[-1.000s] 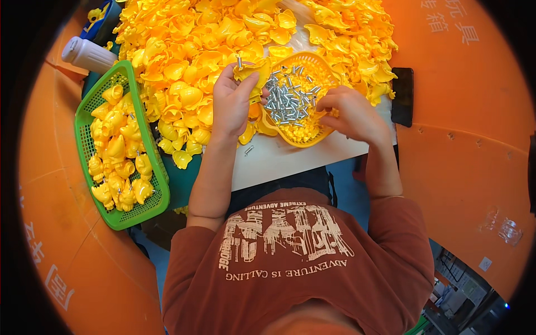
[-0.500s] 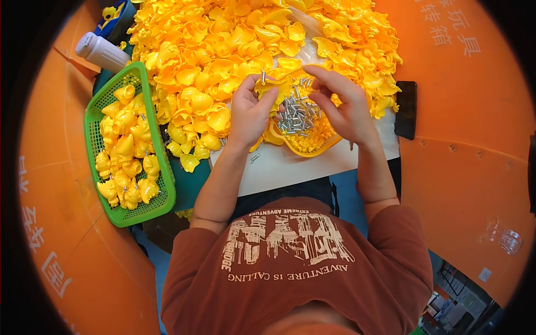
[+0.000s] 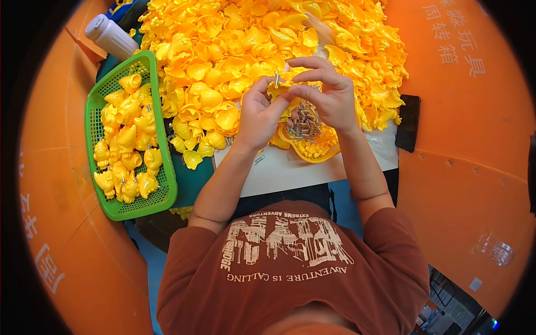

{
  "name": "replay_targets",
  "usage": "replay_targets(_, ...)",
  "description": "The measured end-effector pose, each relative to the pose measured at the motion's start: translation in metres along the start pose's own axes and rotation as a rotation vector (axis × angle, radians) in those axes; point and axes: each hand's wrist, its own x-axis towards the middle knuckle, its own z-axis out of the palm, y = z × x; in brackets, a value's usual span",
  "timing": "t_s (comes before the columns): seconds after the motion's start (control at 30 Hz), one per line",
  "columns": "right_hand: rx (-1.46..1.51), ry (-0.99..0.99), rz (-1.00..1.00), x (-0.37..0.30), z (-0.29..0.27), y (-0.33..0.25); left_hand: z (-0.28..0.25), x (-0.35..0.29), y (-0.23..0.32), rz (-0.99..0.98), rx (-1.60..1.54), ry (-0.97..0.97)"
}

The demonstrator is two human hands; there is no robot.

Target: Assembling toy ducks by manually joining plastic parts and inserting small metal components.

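In my left hand (image 3: 257, 120) is a thin, curved yellow plastic shell (image 3: 273, 91), pinched between thumb and fingers. A silver metal pin (image 3: 277, 79) stands upright at its upper edge. My right hand (image 3: 338, 103) meets the shell from the right, its thumb and fingertips closed at the shell's edge; the exact contact is partly hidden. Below the hands sits a yellow tray (image 3: 314, 160), with silver pins (image 3: 305, 124) and small yellow plastic bits (image 3: 321, 146) inside. A loose pin (image 3: 259, 159) lies on the white board (image 3: 279, 178) beside it.
A large heap of yellow shells (image 3: 223, 61) covers the far side. At left, a green basket (image 3: 170, 184) holds assembled yellow figures (image 3: 127, 139); behind it stands a white bottle (image 3: 111, 36). A dark phone-like slab (image 3: 410, 123) lies at right, by orange panels (image 3: 458, 184).
My right hand has come in from over the tray to the shell, its thumb moving left. The pin and shell sit slightly farther right. The whole view has shifted a little.
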Motion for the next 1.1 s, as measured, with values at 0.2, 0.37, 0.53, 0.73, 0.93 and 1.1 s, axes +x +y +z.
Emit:
replay_targets(0.2, 0.350, 0.026, 0.221, -0.003, 0.009, -0.001, 0.000, -0.001, -0.001, -0.020, -0.042, 0.017)
replay_targets(0.37, 0.410, 0.085, 0.246, -0.006, 0.012, 0.002, 0.002, -0.001, -0.001, -0.014, -0.054, 0.020)
replay_targets(0.53, 0.401, 0.068, 0.231, -0.006, 0.014, 0.002, 0.003, -0.002, 0.001, -0.011, -0.065, 0.020)
replay_targets(0.73, 0.447, 0.024, 0.357, -0.002, 0.009, 0.000, 0.001, -0.002, 0.000, -0.013, -0.032, 0.015)
replay_targets(0.93, 0.612, -0.020, 0.550, 0.000, 0.005, -0.007, 0.003, -0.002, -0.001, 0.054, 0.060, 0.070)
replay_targets(1.1, 0.530, -0.047, 0.481, 0.003, -0.002, -0.003, 0.001, -0.001, -0.001, 0.142, 0.148, 0.025)
